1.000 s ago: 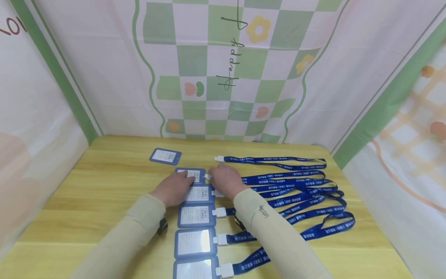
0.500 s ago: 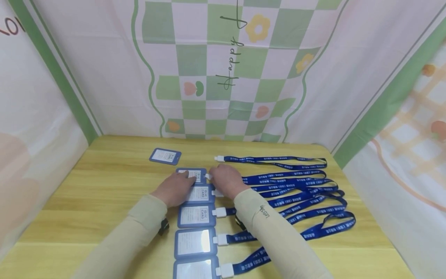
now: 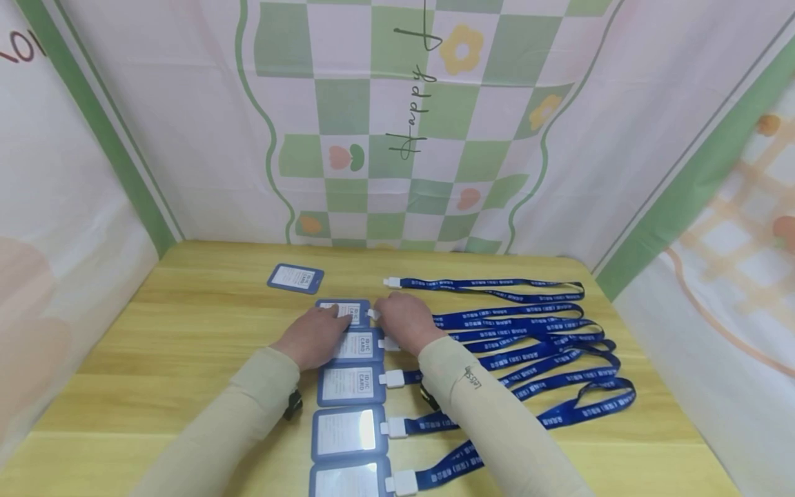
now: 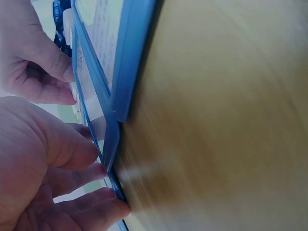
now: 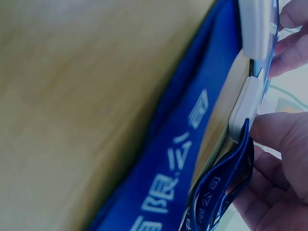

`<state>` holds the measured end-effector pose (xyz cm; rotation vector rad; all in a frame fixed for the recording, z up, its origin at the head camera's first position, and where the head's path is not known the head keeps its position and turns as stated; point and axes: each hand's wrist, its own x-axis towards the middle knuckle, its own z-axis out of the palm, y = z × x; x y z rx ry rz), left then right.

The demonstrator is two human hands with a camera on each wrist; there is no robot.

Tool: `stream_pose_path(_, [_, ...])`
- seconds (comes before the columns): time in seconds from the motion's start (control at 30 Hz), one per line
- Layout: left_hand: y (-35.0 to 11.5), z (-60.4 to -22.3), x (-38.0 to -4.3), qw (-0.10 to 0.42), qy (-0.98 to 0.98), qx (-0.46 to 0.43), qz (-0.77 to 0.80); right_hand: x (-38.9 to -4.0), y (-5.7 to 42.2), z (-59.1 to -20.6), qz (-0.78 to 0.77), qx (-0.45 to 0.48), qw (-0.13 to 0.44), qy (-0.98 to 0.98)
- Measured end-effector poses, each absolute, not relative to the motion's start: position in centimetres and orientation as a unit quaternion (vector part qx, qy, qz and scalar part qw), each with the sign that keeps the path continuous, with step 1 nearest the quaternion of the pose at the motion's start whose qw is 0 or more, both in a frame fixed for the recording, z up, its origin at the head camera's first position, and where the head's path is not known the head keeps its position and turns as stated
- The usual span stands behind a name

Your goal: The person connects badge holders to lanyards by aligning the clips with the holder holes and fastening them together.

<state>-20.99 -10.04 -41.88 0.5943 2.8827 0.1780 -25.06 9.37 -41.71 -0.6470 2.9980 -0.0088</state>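
In the head view my left hand (image 3: 313, 336) lies over the left end of the farthest blue-framed badge holder (image 3: 359, 308) of a column. Its thumb and fingers hold the holder by the edges. My right hand (image 3: 405, 321) pinches the white clip (image 3: 373, 314) at the holder's right end, with a blue lanyard (image 3: 462, 319) running rightward from under the hand. Fingers hide most of that joint. The right wrist view has the right thumb beside a white clip (image 5: 246, 103) with a blue strap; whether it is the same clip, I cannot tell.
Several more badge holders (image 3: 349, 384), with white clips and blue lanyards, line up toward me on the wooden table (image 3: 186, 359). A loose badge holder (image 3: 295, 277) lies at the back left. A separate lanyard (image 3: 491, 284) stretches along the back right. Printed cloth (image 3: 404, 193) encloses the table.
The held badge holder and both hands have shifted very slightly to the right. Both hands keep their hold, and everything else stays in place.
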Motion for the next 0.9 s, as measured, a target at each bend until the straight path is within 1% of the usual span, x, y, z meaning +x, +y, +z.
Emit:
stream_pose_path(0.33, [-9.92, -41.99, -20.97, 0.099, 0.974, 0.198, 0.056, -25.30, 9.50, -41.68, -0.017, -0.212, 0.041, 0.976])
stream_pose_path(0.63, [-9.66, -42.35, -20.80, 0.086, 0.974, 0.204, 0.046, -25.57, 9.46, -41.87, -0.033, -0.204, 0.053, 0.977])
stream_pose_path(0.9, [-9.51, -42.35, -20.75, 0.085, 0.974, 0.202, 0.048, -25.60, 9.41, -41.74, -0.028, -0.202, 0.056, 0.977])
